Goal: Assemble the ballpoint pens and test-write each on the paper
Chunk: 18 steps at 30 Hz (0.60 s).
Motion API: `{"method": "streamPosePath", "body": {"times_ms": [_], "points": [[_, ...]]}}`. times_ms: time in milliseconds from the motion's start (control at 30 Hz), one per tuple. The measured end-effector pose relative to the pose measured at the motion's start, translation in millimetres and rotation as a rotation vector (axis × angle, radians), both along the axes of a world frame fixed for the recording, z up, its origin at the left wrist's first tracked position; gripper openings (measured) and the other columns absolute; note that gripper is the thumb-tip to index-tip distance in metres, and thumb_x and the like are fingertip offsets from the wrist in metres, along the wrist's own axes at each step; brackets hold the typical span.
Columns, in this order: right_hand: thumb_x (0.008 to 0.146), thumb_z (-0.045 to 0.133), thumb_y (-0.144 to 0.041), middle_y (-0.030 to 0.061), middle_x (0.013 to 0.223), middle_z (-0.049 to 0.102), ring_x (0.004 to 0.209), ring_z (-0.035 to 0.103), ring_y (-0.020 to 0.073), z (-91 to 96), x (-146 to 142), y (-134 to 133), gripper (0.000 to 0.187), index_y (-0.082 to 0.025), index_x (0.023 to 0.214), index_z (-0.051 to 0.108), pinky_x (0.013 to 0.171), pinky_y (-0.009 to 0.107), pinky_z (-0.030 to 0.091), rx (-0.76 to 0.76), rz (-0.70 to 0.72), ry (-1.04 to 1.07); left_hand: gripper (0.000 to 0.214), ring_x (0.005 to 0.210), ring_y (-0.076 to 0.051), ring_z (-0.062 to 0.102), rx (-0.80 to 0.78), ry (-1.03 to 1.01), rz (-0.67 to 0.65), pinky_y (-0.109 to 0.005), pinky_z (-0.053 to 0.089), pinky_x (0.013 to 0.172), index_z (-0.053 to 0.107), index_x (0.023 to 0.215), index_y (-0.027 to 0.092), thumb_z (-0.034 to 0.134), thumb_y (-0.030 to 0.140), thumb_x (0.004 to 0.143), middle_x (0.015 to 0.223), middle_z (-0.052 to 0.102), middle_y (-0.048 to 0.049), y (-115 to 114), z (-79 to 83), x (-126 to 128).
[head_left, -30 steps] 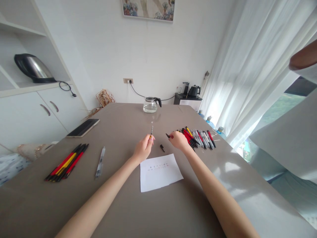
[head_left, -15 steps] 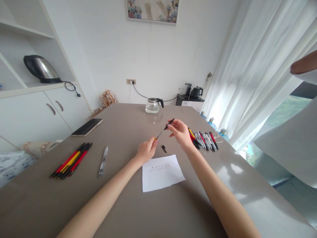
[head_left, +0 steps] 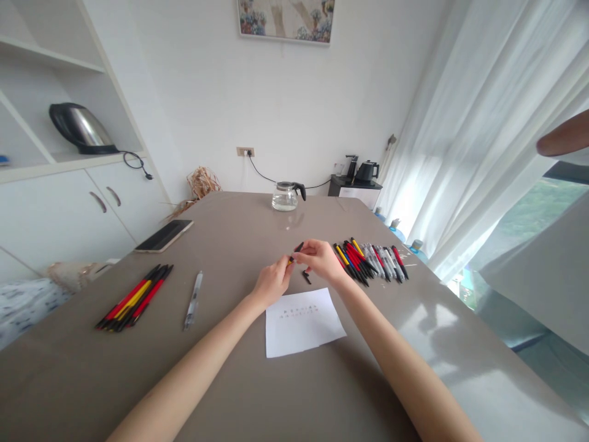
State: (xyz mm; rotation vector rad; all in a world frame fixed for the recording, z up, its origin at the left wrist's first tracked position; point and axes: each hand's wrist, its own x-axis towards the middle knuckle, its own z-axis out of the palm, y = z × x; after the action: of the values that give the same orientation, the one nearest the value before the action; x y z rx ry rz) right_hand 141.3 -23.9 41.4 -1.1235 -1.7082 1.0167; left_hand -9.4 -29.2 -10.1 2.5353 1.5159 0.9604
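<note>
My left hand (head_left: 270,285) is closed around a pen barrel (head_left: 291,261), of which only a bit of yellow shows past the fingers. Pinched in my right hand (head_left: 322,259) is the black end piece (head_left: 299,247) of the pen, close against the barrel's end; whether the two are fully joined I cannot tell. Just below my right fingers lies a small black pen part (head_left: 306,277) on the table. A white sheet of paper (head_left: 304,334) with rows of small handwriting lies nearer to me, under and between my forearms.
Several red, yellow and black pens (head_left: 133,299) lie at the left, beside a clear pen (head_left: 193,301) and a phone-like slab (head_left: 164,236). Many mixed pens (head_left: 372,261) lie at the right. A glass teapot (head_left: 284,197) stands at the back. A person's sleeve (head_left: 547,264) shows at the right.
My right hand has moved down and left toward my left hand. The thin refill that showed between the black end piece and the barrel is out of sight now.
</note>
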Motion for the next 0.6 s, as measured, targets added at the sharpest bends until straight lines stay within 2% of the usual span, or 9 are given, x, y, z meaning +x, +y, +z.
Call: {"method": "streamPosePath", "body": {"times_ms": [133, 267, 467, 533, 600], "points": [[0.064, 0.056, -0.043, 0.0032, 0.06, 0.06, 0.051, 0.053, 0.0103, 1.0, 8, 2, 0.03, -0.013, 0.07, 0.057, 0.038, 0.018, 0.038, 0.035, -0.093, -0.153, 0.029, 0.073, -0.018, 0.058, 0.062, 0.081, 0.029, -0.026, 0.036, 0.054, 0.041, 0.099, 0.017, 0.022, 0.035, 0.087, 0.087, 0.06, -0.0072, -2, -1.2, 0], [0.065, 0.053, -0.049, 0.0024, 0.054, 0.059, 0.042, 0.045, 0.0065, 2.6, 15, 1, 0.037, -0.012, 0.061, 0.058, 0.038, 0.017, 0.033, 0.036, -0.1, -0.297, 0.038, 0.078, -0.02, 0.058, 0.076, 0.114, 0.043, -0.026, 0.037, 0.057, 0.035, 0.111, 0.016, 0.028, 0.041, 0.084, 0.092, 0.06, -0.0081, -4, -2.5, 1], [0.074, 0.037, -0.053, 0.0021, 0.04, 0.053, 0.037, 0.044, 0.0053, -0.8, 11, -2, 0.053, -0.013, 0.043, 0.054, 0.045, 0.017, 0.035, 0.018, -0.02, -0.408, 0.029, 0.082, -0.017, 0.057, 0.069, 0.165, 0.024, -0.024, 0.036, 0.056, 0.042, 0.106, 0.022, 0.024, 0.033, 0.087, 0.092, 0.06, -0.0047, -6, 0.6, 0], [0.076, 0.035, -0.054, 0.0022, 0.039, 0.053, 0.036, 0.043, 0.0051, -0.7, 10, -2, 0.056, -0.013, 0.043, 0.054, 0.044, 0.017, 0.035, 0.011, -0.022, -0.419, 0.028, 0.081, -0.017, 0.057, 0.079, 0.172, 0.019, -0.024, 0.035, 0.055, 0.044, 0.103, 0.023, 0.023, 0.032, 0.087, 0.092, 0.06, -0.0037, -6, 2.6, 0], [0.075, 0.037, -0.053, 0.002, 0.043, 0.056, 0.036, 0.044, 0.0051, 1.5, 11, -1, 0.051, -0.013, 0.053, 0.058, 0.041, 0.017, 0.034, -0.002, -0.006, -0.417, 0.028, 0.081, -0.017, 0.057, 0.088, 0.159, 0.028, -0.024, 0.035, 0.055, 0.045, 0.102, 0.023, 0.023, 0.031, 0.087, 0.091, 0.06, -0.0036, -7, 4.2, 0]]}}
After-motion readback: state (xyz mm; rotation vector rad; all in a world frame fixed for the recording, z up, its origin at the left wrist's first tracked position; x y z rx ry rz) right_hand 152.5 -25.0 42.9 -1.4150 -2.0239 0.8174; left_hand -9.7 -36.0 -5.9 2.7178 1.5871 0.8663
